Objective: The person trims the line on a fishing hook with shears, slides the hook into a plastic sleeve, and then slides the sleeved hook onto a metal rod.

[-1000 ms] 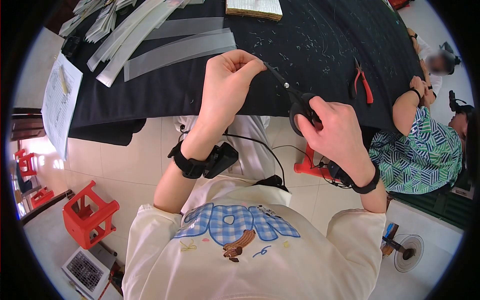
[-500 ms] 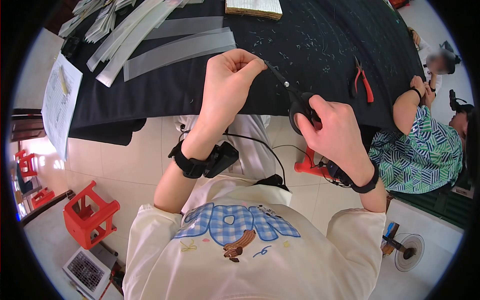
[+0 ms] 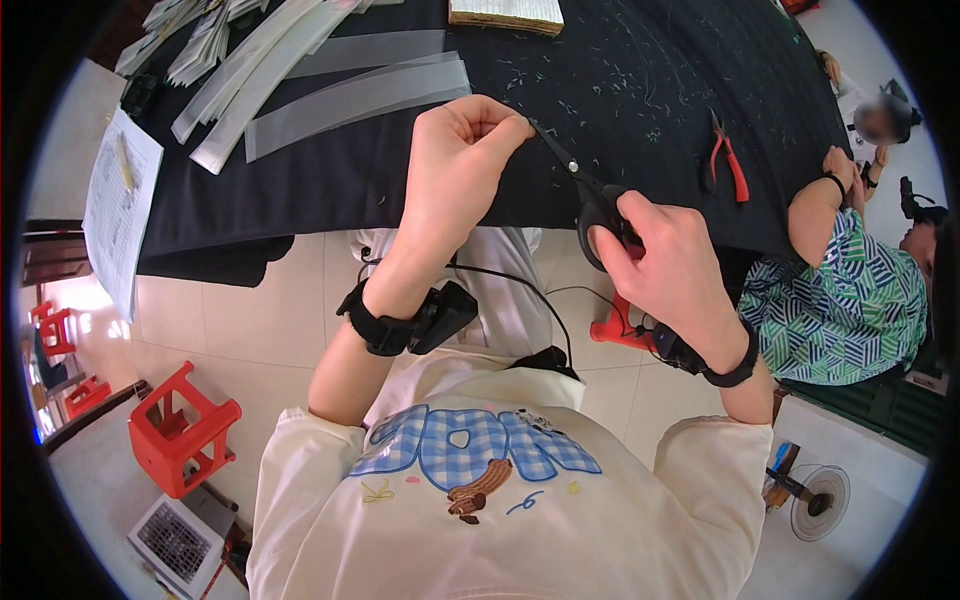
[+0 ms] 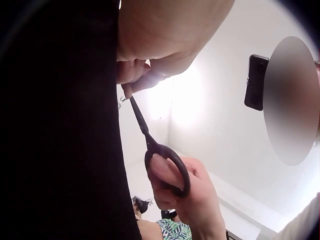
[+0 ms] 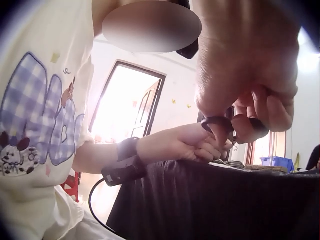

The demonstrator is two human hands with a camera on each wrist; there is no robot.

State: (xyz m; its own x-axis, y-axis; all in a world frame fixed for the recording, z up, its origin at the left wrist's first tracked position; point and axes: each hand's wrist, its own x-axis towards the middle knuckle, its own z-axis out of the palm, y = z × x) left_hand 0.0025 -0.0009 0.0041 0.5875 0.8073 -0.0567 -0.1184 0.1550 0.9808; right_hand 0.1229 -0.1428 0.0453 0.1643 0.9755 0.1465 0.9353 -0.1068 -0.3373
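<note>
Black-handled scissors [image 3: 574,169] are held in my right hand [image 3: 672,262], with the thumb and fingers through the handle loops. Their blades look closed, and the tips reach right up to the fingertips of my left hand [image 3: 450,165]. Thumb and forefinger of that left hand pinch together just over the front part of the black-covered table [image 3: 340,190]. A tiny thin curled piece [image 4: 121,102] pokes out beside the pinch in the left wrist view; its kind cannot be made out. The scissors' black loop [image 4: 186,172] shows around my right thumb there.
Clear plastic strips [image 3: 360,105] and stacks of printed cards [image 3: 200,55] lie at the left. Red-handled pliers [image 3: 736,175] rest at the right, among small pale scraps. A block of white sheets [image 3: 507,14] sits at the back. Another person in a patterned shirt [image 3: 835,310] sits to the right.
Both hands and the scissors stay nearly where they were. The head view has shifted very slightly, and the people at the right have moved their hands a little.
</note>
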